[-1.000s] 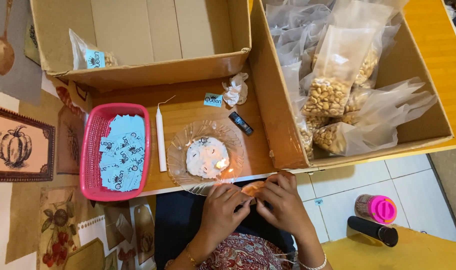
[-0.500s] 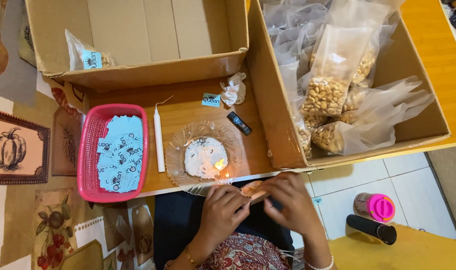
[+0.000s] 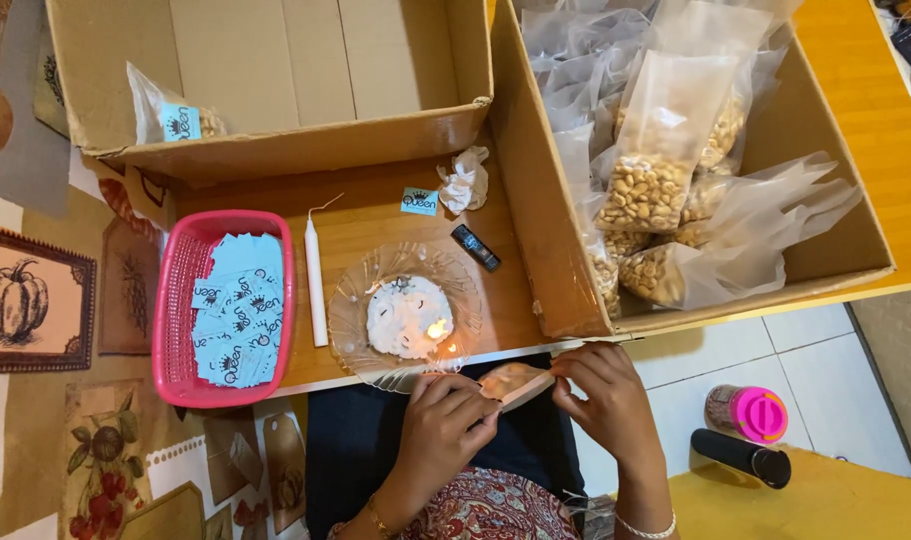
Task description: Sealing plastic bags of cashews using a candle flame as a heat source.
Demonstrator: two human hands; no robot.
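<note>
My left hand (image 3: pixel 448 415) and my right hand (image 3: pixel 604 397) together pinch a small clear bag of nuts (image 3: pixel 513 383) over my lap, just below the table's front edge. The bag's folded top lies between the fingertips of both hands. Right above it a glass plate (image 3: pixel 362 335) holds a melted white candle stub with a small flame (image 3: pixel 438 328). A whole white candle (image 3: pixel 315 280) lies left of the plate. A pink basket (image 3: pixel 176 300) of light-blue paper labels stands further left.
A cardboard box (image 3: pixel 536 240) at the right holds several clear bags of nuts (image 3: pixel 648 190). Another box (image 3: pixel 306 150) at the back holds one labelled bag (image 3: pixel 171 118). A crumpled tissue (image 3: pixel 464 180), a loose label and a small black lighter (image 3: pixel 475 247) lie on the wood. A pink-lidded jar (image 3: pixel 748 412) stands on the floor.
Both hands have shifted slightly and the small bag now shows more between them, pulled a little to the right. The candle flame still burns.
</note>
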